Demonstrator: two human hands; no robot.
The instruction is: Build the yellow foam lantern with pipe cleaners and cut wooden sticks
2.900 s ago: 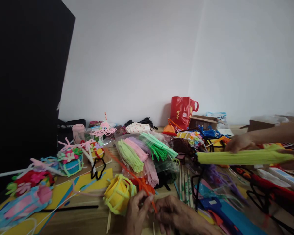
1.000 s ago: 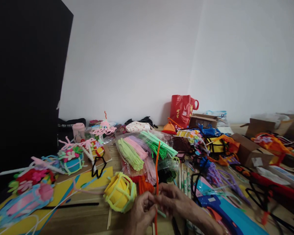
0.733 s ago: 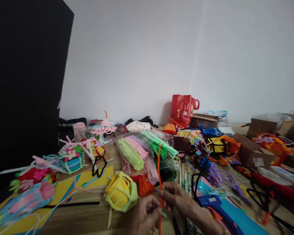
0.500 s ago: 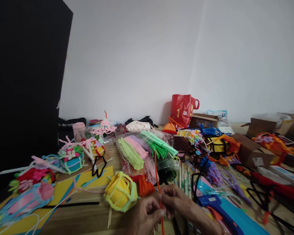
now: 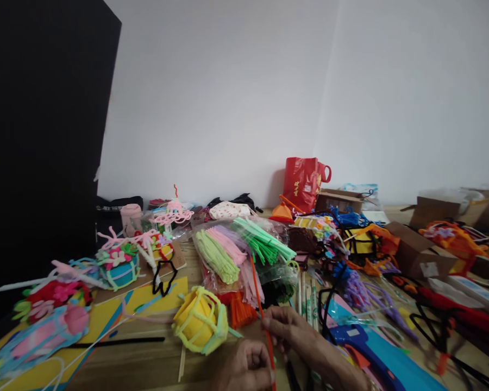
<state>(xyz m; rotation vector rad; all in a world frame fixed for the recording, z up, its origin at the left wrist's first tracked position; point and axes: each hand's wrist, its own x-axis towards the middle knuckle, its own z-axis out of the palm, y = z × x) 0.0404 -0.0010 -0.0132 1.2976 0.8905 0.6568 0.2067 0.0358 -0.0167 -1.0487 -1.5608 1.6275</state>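
Note:
An orange-red pipe cleaner (image 5: 257, 287) stands nearly upright, tilted a little to the left, at the bottom middle. My right hand (image 5: 291, 332) pinches it partway up between thumb and fingers. Lower down, my left hand (image 5: 246, 366) is closed on it near the bottom edge, where its lower end leaves the picture. Left of my hands sits a yellow lantern-like piece (image 5: 201, 319) wrapped in pale yellow-green pipe cleaners. Just beyond my hands lies a bundle of orange-red pipe cleaners (image 5: 240, 309).
Plastic-bagged pipe cleaners (image 5: 218, 255) in several colours lie ahead. Finished fuzzy lanterns (image 5: 120, 266) crowd the left. A blue tool (image 5: 358, 347), black pipe cleaners and a cardboard box (image 5: 421, 252) are at right. A red bag (image 5: 303, 184) stands by the wall.
My left hand has slid down and slightly away from my right hand along the pipe cleaner. The pipe cleaner's top has tipped left and dropped a little.

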